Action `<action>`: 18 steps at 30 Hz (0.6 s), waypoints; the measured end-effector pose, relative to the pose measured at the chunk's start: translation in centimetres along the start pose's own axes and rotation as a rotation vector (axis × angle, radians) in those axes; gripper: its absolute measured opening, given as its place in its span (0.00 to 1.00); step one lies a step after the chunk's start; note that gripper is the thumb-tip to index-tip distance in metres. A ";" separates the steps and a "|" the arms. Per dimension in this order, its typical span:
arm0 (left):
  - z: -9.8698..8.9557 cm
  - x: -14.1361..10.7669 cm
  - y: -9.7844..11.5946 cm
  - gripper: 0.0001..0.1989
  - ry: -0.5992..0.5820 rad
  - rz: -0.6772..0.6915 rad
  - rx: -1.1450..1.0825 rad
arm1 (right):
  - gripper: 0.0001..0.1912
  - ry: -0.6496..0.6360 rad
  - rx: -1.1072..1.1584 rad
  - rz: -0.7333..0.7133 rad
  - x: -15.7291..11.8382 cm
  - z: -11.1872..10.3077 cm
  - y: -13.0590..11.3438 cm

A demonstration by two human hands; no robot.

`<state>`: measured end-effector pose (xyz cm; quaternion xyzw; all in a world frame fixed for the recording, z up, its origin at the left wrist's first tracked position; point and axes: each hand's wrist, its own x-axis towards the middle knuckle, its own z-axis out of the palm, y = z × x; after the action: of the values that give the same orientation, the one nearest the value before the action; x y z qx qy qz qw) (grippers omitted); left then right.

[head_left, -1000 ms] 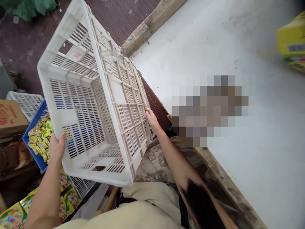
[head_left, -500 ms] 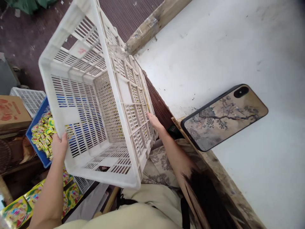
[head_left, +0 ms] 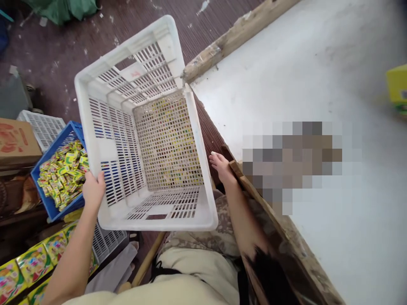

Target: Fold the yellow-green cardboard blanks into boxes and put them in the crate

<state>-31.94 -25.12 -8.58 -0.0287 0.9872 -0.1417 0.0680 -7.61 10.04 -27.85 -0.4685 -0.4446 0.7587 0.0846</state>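
A white slatted plastic crate is tilted in front of me, its open top towards me. Nothing lies inside it, and yellow and green bits show through the holes in its bottom. My left hand is closed round its left rim, thumb on the inner side. Just outside the right rim is my right hand, fingers stretched out and holding nothing. A small gap shows between those fingers and the crate. Behind the crate on the left, a blue crate holds many small yellow-green boxes.
On my right, a white tabletop has a wooden edge; a pixelated patch covers part of it. A yellow item sits at its far right. Yellow printed boxes, a carton and a grey crate are at left.
The white crate has turned so its bottom faces me more, and its near side has shifted right. My right hand has come off its side. A yellow item now shows at the right edge.
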 end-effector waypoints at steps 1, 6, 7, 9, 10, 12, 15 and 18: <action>0.1 -0.2 0.0 0.22 -0.002 -0.008 -0.001 | 0.27 -0.055 0.003 0.019 -1.4 -0.4 -0.8; 0.5 -0.4 -0.6 0.21 0.002 -0.010 0.001 | 0.44 -0.279 -0.012 -0.007 -11.9 -1.4 -2.3; 0.5 -0.4 -0.8 0.21 0.001 -0.009 0.002 | 0.43 -0.274 -0.107 -0.045 -14.0 -1.3 -2.2; 0.6 -0.3 -1.0 0.20 -0.001 -0.012 -0.002 | 0.41 -0.086 -0.341 -0.132 -17.1 -0.8 -1.7; 0.5 -0.3 -1.0 0.20 -0.002 -0.009 -0.007 | 0.37 -0.008 -0.421 -0.176 -18.0 -0.5 -1.6; 0.3 -0.3 -0.8 0.19 -0.006 0.003 -0.019 | 0.29 0.079 -0.531 -0.284 -18.6 0.1 -1.7; -0.2 -0.5 0.0 0.18 -0.011 0.010 -0.033 | 0.25 0.155 -0.640 -0.453 -17.5 0.3 -2.7; -0.8 -1.2 0.9 0.18 -0.030 -0.005 -0.061 | 0.24 0.293 -0.727 -0.611 -16.3 -0.1 -4.1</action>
<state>-30.93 -23.96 -7.96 -0.0353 0.9898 -0.1111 0.0814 0.21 3.63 -14.43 -0.4175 -0.7809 0.4212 0.1960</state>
